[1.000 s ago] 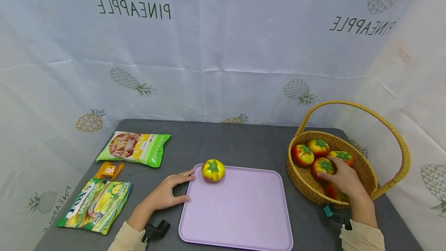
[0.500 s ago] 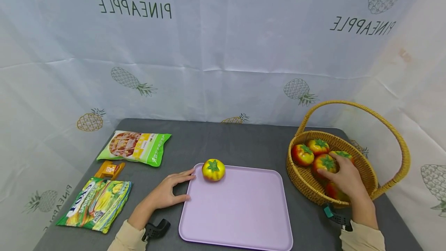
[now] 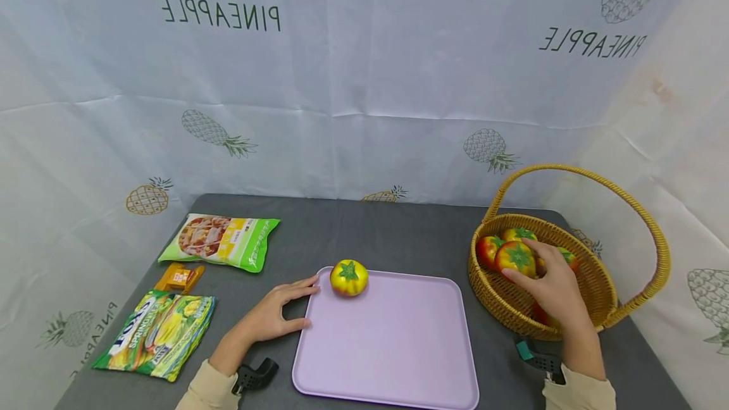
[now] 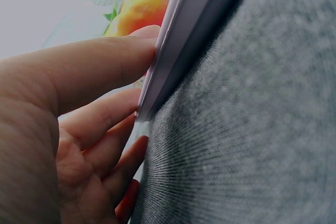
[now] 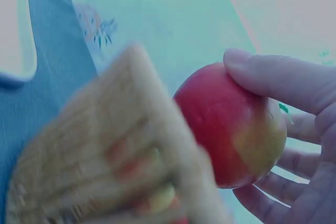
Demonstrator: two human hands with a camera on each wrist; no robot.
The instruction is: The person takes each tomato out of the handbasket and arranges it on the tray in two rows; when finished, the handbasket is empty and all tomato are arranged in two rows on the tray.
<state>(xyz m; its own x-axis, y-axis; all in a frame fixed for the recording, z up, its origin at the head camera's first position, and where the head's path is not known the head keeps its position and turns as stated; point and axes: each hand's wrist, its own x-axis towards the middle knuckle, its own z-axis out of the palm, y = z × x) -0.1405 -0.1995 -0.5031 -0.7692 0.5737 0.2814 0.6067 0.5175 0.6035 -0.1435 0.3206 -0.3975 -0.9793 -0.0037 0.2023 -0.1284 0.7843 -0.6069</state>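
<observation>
A: Since 0.5 s earlier, the right hand and the red-and-yellow fruit have shifted up and to the left in the head view. How does that grip stand?

B: The right grip is clamped on the fruit, thumb on the near side, fingers on the far side.

A: Where is the fruit, and which way does it point?

B: It is held over the wicker basket, partly hiding a neighbouring fruit; whether the 2 touch cannot be told. Its green calyx faces upward, toward the head camera. The right wrist view shows the smooth side, with a green calyx tip at the edge nearest the hand. The body is nearly round, so a long axis cannot be told.

A: And the left hand?

B: Its grip is spread, thumb and forefinger apart, both tips touching the left rim of the lilac tray. Near the tray's far left corner sits 1 yellow fruit, calyx up.

A: What lies around?

B: 4 fruits show in the basket. On the grey worktop, left of the tray, an orange packet lies between a green-and-white packet and a yellow-and-green packet.
</observation>
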